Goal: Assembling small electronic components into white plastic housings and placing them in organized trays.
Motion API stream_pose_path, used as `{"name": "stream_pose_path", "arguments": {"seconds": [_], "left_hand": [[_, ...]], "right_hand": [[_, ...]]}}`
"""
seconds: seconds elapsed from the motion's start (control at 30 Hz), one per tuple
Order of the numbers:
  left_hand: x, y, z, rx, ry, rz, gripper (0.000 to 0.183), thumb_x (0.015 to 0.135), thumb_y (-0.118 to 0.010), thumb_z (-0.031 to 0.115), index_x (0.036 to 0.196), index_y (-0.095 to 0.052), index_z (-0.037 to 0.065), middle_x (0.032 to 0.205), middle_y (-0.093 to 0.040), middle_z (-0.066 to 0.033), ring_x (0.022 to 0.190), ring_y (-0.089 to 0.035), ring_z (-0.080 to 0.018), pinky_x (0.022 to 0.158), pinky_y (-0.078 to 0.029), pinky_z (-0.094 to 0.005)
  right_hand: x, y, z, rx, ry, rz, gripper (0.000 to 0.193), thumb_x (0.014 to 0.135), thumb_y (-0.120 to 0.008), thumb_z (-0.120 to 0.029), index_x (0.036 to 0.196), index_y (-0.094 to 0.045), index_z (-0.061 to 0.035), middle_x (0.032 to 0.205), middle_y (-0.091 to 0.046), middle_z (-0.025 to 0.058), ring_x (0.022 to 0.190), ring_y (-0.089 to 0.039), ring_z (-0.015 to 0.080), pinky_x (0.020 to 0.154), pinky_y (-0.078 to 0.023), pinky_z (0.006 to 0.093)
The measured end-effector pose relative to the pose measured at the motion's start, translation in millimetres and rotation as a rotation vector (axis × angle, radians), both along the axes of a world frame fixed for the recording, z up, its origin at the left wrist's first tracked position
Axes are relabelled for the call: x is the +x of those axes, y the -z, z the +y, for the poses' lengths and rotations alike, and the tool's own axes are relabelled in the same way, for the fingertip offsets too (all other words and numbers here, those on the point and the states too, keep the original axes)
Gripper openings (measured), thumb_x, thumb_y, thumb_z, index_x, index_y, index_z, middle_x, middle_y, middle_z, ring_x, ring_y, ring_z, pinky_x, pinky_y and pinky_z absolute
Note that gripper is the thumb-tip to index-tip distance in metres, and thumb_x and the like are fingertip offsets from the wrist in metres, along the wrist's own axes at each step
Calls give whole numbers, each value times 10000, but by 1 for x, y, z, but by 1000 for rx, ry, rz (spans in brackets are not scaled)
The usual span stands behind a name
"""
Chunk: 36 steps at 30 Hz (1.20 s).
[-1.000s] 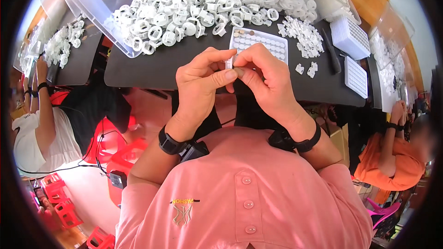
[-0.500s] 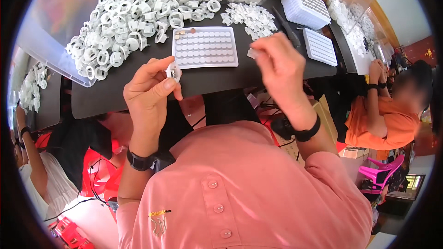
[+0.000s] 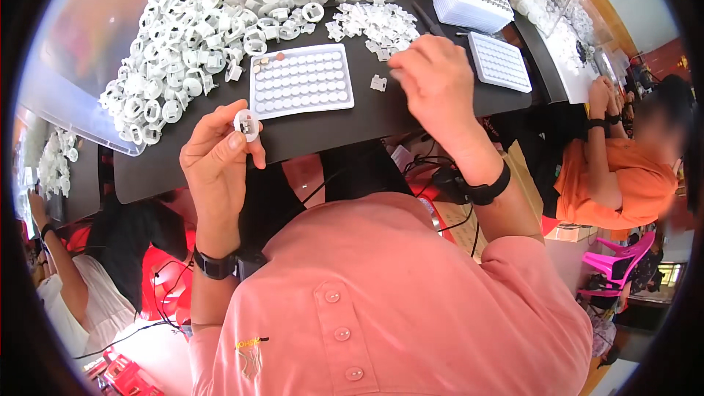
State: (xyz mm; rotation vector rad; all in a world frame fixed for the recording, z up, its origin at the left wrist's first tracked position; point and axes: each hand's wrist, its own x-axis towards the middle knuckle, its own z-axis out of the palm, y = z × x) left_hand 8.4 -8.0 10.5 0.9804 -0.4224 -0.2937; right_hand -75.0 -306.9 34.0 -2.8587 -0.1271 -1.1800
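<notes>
Left fingers (image 3: 226, 150) pinching round part (image 3: 248, 124) | translucent white, dark-centred | right fingers (image 3: 415, 66): grip unclear

- A round, translucent white plastic housing (image 3: 248, 125) with a notched, darker-looking middle: left of the frame's centre, pinched at its edge between the thumb and fingers of the left hand (image 3: 224, 148), its open face turned toward the camera; finer detail is too small to tell.
- A small, flat, notched white plastic piece (image 3: 378, 83): lying alone, just above the frame's centre.
- A loose heap of similar flat white plastic pieces (image 3: 372, 24): overlapping at mixed angles, upper middle of the frame.
</notes>
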Motion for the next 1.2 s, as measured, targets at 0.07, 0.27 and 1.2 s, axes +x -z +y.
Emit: {"name": "stream_pose_path", "arguments": {"seconds": [0.07,0.27,1.2], "left_hand": [[1,1,1,49,13,-13,390,894,-679,108,1249,-621,-43,968,-653,-159,772,-617,-193,554,-496,-307],[0,-2,3,48,20,-24,395,887,-692,111,1245,-626,-43,964,-651,-158,771,-614,-194,551,-494,-305],[7,3,7,-17,59,50,414,911,-614,140,1262,-584,-78,1021,-632,-197,763,-579,-216,565,-449,-309]], "right_hand": [[5,2,8,-6,-68,-13,125,698,-723,-60,783,-648,-115,823,-541,37,825,-542,256,699,-387,388],[-4,4,13,-49,-138,135,128,698,-693,-25,788,-650,-105,807,-559,26,812,-546,246,703,-381,383],[-36,12,15,66,-145,173,228,727,-780,-116,920,-661,-98,889,-563,36,861,-556,247,731,-386,383]]}}
